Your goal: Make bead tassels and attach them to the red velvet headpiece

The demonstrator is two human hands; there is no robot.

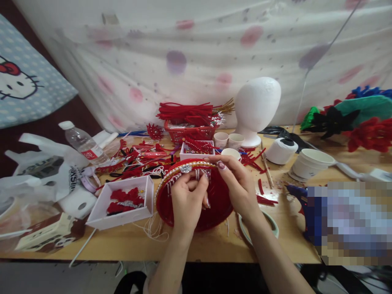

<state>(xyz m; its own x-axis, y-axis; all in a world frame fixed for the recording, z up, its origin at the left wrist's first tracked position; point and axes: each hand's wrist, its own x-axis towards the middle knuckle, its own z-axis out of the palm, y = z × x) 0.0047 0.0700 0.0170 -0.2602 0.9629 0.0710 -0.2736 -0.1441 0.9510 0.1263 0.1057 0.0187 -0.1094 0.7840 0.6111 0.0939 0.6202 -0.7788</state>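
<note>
A round red headpiece (219,204) stands tilted on the table, its rim edged with pearls and gold trim and bearing a clear jewel (185,168). My left hand (188,198) is at the inside of the rim, thumb and fingers pinched together near a short sparkling fringe (197,173). My right hand (237,179) grips the upper right rim, thumb inside and fingers stretched along the outer edge. More silvery fringe hangs inside the rim at the left.
A white box (122,218) of red pieces lies left, beside plastic bags and a bottle (87,147). Behind are a red basket (190,132), paper cups and a foam head (257,106). Tape roll (274,224), thread cone (281,151) and a blue glue gun (301,200) are right.
</note>
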